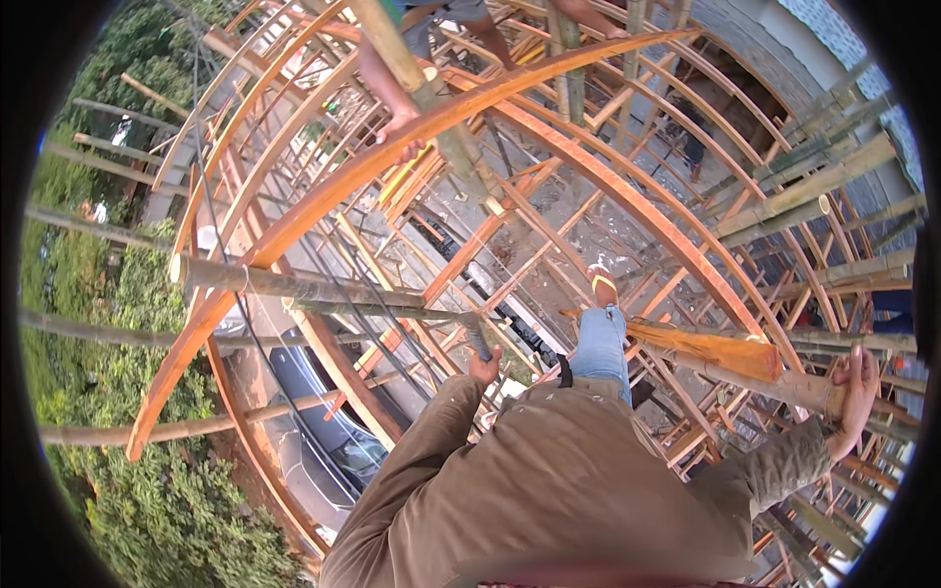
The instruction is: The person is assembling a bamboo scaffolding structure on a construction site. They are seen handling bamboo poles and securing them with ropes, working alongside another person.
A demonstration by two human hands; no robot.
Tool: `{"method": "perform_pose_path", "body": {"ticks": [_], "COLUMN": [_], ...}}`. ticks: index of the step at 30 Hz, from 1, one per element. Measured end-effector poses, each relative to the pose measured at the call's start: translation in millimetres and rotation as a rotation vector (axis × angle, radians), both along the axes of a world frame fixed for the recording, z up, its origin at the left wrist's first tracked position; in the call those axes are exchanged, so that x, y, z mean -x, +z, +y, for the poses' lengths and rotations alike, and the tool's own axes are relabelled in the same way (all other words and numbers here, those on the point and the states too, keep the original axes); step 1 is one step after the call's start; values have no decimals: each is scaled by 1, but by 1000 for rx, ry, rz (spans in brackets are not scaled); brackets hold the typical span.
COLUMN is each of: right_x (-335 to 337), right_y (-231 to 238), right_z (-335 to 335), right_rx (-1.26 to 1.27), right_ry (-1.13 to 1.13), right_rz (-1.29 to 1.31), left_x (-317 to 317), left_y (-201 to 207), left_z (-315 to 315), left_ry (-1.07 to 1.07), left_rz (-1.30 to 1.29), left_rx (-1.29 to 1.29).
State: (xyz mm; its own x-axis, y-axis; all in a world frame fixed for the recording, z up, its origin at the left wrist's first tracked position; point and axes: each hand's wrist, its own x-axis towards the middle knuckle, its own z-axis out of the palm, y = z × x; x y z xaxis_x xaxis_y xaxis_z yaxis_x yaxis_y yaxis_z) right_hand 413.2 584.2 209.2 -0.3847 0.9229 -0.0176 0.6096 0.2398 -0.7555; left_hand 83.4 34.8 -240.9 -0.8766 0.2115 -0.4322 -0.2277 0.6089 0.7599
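My left hand [484, 367] is closed around a short dark grey rod-like piece [476, 335], whose kind I cannot make out. That piece stands at the end of a thin bamboo pole [382, 310]. Out to the right, my right hand [856, 402] grips the end of a thick bamboo pole [799, 383], fingers pointing up. Beside that pole lies a short orange-brown wooden beam [711, 349]. In front of me, a long reddish-brown plank [323, 201] runs from lower left to upper right. Another person's hand [400, 129] holds it, and a second hand [614, 33] touches its far end.
My sandalled foot [604, 288] is high above the ground, amid crossing timbers and bamboo. Dark cables [257, 343] hang at left, above a parked car [328, 416]. Trees [147, 490] border the left side. A thick upright bamboo pole [390, 44] stands ahead.
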Motion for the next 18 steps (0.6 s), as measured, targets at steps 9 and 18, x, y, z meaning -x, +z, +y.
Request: {"method": "perform_pose_path", "body": {"ticks": [9, 18], "right_x": [-21, 63], "right_y": [-20, -20], "right_z": [51, -30], "right_rx": [24, -652], "right_ry": [79, -16], "right_rz": [-151, -14], "left_x": [-18, -41], "left_y": [21, -26], "left_z": [-6, -17], "left_ry": [-55, -41], "left_rz": [-84, -202], "left_rx": [93, 61]}}
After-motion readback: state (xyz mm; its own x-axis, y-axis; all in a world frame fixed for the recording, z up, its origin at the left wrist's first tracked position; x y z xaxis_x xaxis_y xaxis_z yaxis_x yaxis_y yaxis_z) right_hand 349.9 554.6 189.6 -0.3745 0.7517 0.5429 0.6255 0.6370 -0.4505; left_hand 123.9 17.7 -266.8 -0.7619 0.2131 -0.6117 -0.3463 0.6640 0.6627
